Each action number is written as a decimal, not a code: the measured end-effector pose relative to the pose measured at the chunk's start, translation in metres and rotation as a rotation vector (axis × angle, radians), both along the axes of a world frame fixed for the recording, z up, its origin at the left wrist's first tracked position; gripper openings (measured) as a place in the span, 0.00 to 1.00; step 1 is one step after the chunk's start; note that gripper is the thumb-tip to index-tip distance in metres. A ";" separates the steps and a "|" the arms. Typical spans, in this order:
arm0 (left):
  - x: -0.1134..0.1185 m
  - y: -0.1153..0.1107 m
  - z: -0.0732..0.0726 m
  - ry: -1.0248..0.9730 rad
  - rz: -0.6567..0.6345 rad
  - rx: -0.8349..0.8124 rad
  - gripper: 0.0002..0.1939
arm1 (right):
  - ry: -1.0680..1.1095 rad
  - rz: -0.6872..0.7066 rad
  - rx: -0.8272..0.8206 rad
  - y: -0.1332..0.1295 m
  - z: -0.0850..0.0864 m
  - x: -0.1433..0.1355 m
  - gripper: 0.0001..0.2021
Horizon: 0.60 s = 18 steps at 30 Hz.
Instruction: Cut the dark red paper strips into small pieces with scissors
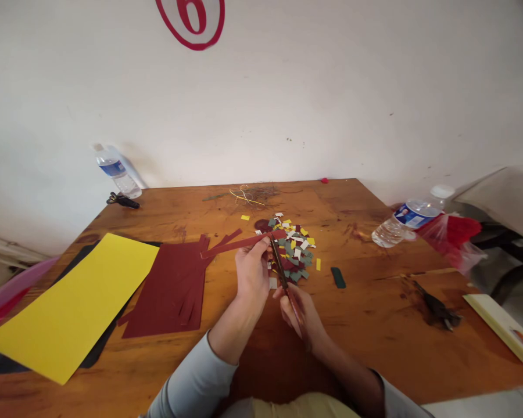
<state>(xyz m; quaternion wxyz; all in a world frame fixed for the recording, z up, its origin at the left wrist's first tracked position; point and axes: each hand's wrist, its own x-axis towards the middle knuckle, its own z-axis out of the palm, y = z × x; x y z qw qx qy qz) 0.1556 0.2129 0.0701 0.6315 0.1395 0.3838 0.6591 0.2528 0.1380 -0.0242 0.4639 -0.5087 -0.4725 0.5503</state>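
Pinched in my left hand is a dark red paper strip, which stretches out to the left and pokes past my fingertips on the right. My right hand grips a pair of scissors; their blades point away from me and meet the strip just right of my left fingertips. Whether the blades are apart is too small to tell. Below and behind them lies a pile of small paper pieces in green, white, yellow and dark red. More dark red strips lie on the dark red sheets to the left.
A yellow sheet overlaps black paper at the left of the wooden table. Water bottles stand at the back left and lean at the right. Thin wires lie at the back, a black tool at the right.
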 end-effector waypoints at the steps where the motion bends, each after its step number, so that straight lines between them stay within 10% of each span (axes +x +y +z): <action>1: 0.000 0.000 0.000 -0.001 0.004 -0.002 0.12 | 0.005 0.002 -0.001 0.000 0.000 0.000 0.18; 18: 0.001 0.000 0.005 0.002 0.018 0.003 0.13 | 0.069 0.023 -0.013 -0.001 -0.003 0.002 0.25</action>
